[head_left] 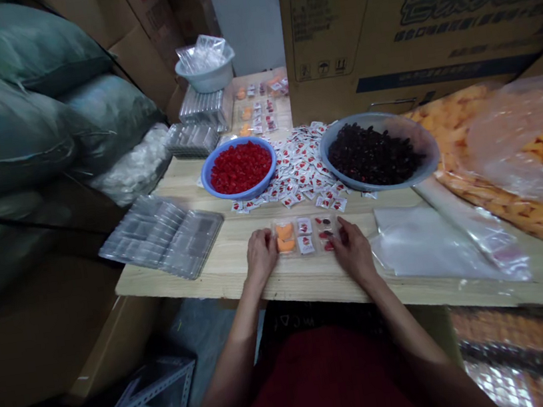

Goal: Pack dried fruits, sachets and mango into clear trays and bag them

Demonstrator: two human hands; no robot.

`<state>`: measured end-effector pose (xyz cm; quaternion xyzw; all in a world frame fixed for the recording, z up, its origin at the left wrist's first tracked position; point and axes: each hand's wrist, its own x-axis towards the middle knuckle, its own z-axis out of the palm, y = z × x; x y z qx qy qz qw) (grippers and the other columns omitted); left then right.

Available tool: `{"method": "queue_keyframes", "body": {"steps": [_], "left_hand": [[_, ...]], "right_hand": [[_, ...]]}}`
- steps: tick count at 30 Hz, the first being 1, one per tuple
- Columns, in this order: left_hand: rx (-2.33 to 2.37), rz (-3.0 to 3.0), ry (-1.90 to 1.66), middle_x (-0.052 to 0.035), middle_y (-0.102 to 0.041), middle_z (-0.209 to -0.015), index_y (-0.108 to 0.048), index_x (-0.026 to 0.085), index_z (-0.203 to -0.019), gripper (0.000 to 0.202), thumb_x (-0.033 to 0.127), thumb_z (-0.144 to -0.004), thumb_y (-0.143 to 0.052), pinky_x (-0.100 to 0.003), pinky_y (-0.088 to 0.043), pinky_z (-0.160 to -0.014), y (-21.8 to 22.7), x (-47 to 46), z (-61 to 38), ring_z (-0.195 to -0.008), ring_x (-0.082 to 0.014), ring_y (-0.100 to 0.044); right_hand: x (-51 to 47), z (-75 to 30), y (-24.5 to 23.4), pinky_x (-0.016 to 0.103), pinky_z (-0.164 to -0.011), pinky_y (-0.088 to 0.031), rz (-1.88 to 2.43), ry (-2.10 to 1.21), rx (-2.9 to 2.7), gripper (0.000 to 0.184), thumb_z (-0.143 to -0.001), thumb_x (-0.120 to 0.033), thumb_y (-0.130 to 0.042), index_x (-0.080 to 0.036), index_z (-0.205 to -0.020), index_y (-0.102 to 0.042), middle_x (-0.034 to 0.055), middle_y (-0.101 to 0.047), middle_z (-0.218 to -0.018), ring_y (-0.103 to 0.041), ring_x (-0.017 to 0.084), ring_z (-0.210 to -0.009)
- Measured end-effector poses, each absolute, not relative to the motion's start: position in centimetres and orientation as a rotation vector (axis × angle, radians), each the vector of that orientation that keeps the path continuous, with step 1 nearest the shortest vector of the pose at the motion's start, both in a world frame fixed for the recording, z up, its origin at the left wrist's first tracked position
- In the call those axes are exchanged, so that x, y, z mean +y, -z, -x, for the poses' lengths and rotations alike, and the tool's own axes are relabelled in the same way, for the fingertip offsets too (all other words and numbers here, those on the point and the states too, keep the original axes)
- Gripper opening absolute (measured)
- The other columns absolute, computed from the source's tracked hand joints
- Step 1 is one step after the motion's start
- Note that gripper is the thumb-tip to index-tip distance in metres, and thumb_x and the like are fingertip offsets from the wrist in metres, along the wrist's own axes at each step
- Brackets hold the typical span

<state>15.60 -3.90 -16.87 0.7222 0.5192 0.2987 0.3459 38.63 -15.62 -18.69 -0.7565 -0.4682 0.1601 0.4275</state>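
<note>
Tray (305, 236) touching left hand (261, 255), right hand (353, 250); wood strip (312, 275) before table edge (315, 297).

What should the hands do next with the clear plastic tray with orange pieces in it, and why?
Maybe gently lift the clear, rectangular plastic tray: the left hand and right hand are at its opposite ends, and orange pieces, white packets and small red and dark pieces sit inside.

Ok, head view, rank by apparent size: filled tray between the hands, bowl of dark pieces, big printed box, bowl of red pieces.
1. Big printed box
2. Bowl of dark pieces
3. Bowl of red pieces
4. Filled tray
</note>
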Motion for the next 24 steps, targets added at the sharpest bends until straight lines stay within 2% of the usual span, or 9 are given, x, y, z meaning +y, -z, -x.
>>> {"method": "queue_keyframes", "body": {"steps": [4, 8, 10, 14, 17, 20, 24], "left_hand": [[1.259, -1.763, -0.745, -0.0033, -0.062, -0.079, -0.064, 0.019, -0.082, 0.016, 0.034, -0.081, -0.068, -0.033, -0.048, -0.078, 16.4, -4.1, -15.9, -0.078, -0.019, -0.058], [1.108, -1.497, -0.705, -0.001, -0.065, -0.077, -0.061, 0.018, -0.092, 0.029, 0.045, -0.084, -0.067, -0.025, -0.046, -0.064, 15.4, -6.5, -15.5, -0.068, -0.0135, -0.06], [1.007, -1.184, -0.688, -0.0018, -0.07, -0.083, -0.06, 0.018, -0.102, 0.038, 0.043, -0.078, -0.076, -0.023, -0.048, -0.066, 14.8, -7.7, -15.3, -0.071, -0.0125, -0.064], [0.843, -0.777, -0.552, -0.0096, -0.072, -0.115, -0.061, 0.02, -0.124, 0.059, 0.035, -0.072, -0.085, -0.027, -0.054, -0.079, 13.9, -9.5, -15.5, -0.095, -0.0181, -0.071], [0.76, -0.698, -0.376, -0.0134, -0.071, -0.12, -0.067, 0.017, -0.12, 0.051, 0.034, -0.075, -0.083, -0.031, -0.055, -0.087, 13.8, -10.2, -15.7, -0.107, -0.0235, -0.07], [0.755, -0.668, -0.339, -0.0129, -0.073, -0.115, -0.07, 0.016, -0.114, 0.042, 0.031, -0.077, -0.082, -0.032, -0.057, -0.087, 13.8, -10.8, -15.8, -0.1, -0.0229, -0.071], [0.777, -0.669, -0.384, -0.0113, -0.074, -0.113, -0.072, 0.016, -0.11, 0.035, 0.028, -0.078, -0.081, -0.033, -0.057, -0.087, 13.7, -11.5, -15.9, -0.095, -0.0215, -0.072]], "right_hand": [[-15.6, -38.8, 17.9, 0.041, -0.077, -0.054, 1.759, -0.628, -0.898, 0.071, -0.079, -0.045, -0.071, -0.014, -0.14, -0.053, 0.0046, -0.066, -0.087, -0.06, 0.021, -0.074], [-18.4, -38.6, 15.9, 0.033, -0.072, -0.056, 1.367, -1.061, -0.442, 0.083, -0.066, -0.043, -0.087, -0.024, -0.138, -0.051, 0.0019, -0.071, -0.093, -0.067, 0.019, -0.079], [-20.0, -38.6, 14.7, 0.029, -0.067, -0.057, 1.255, -1.223, -0.314, 0.074, -0.066, -0.04, -0.088, -0.026, -0.132, -0.058, 0.0024, -0.073, -0.1, -0.068, 0.018, -0.08], [-21.9, -38.8, 13.2, 0.024, -0.058, -0.055, 1.177, -1.377, -0.232, 0.051, -0.071, -0.037, -0.087, -0.022, -0.117, -0.07, 0.0046, -0.075, -0.097, -0.067, 0.015, -0.072], [-22.2, -39.1, 12.9, 0.024, -0.059, -0.056, 1.169, -1.386, -0.245, 0.044, -0.071, -0.033, -0.087, -0.022, -0.111, -0.072, 0.0034, -0.075, -0.091, -0.067, 0.014, -0.068], [-22.4, -39.4, 12.9, 0.025, -0.058, -0.056, 1.225, -1.363, -0.286, 0.044, -0.07, -0.032, -0.088, -0.023, -0.111, -0.073, 0.0035, -0.076, -0.093, -0.069, 0.016, -0.072], [-22.9, -39.6, 12.7, 0.026, -0.07, -0.056, 1.245, -1.327, -0.376, 0.04, -0.073, -0.032, -0.086, -0.023, -0.109, -0.073, 0.0045, -0.077, -0.096, -0.071, 0.016, -0.08]]}}
